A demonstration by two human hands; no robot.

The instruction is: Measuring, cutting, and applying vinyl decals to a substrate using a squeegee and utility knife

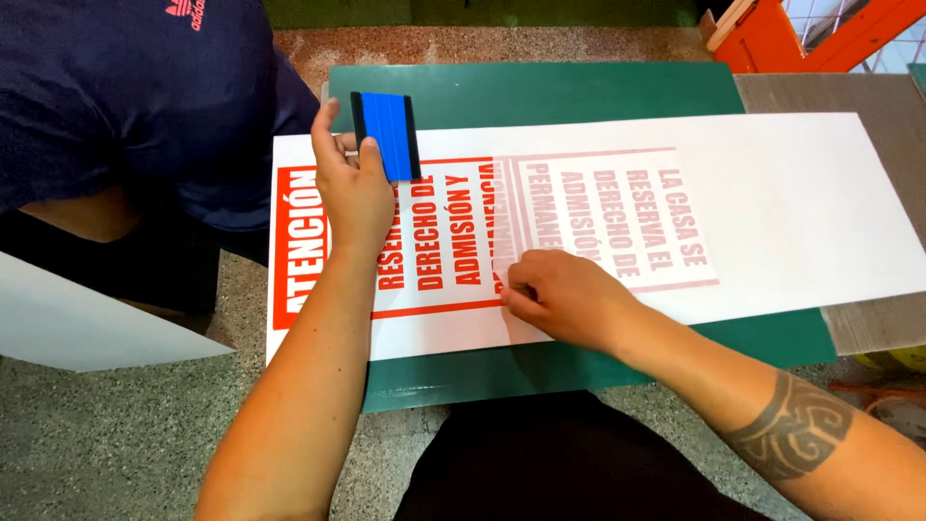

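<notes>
The left hand (352, 198) grips a blue squeegee (389, 135) between thumb and fingers, its blade held upright on the far side of the hand and resting on or just above the sign; whether it presses down I cannot tell. The right hand (564, 294) lies nearer the body, its fingertips closed in a pinch on the near edge of a clear film sheet (617, 222) that carries faint red lettering.

Both hands work on a long white sign board (820, 203) with red lettering. Its long axis runs left to right across the view, so the board stretches well away to the right of both hands. The film covers the middle of the board, beginning just right of the solid red lettering beside the squeegee. The squeegee sits at the far edge of the board, and the pinching hand at the near edge, so the two hands stand across the short width from one another, with the left hand nearer the film's left end.

The board rests on a green mat (579, 92). Another person in a dark shirt (125, 106) leans in at the upper left, just beside the board's left end. An orange frame (791, 34) stands beyond the mat at the upper right.
</notes>
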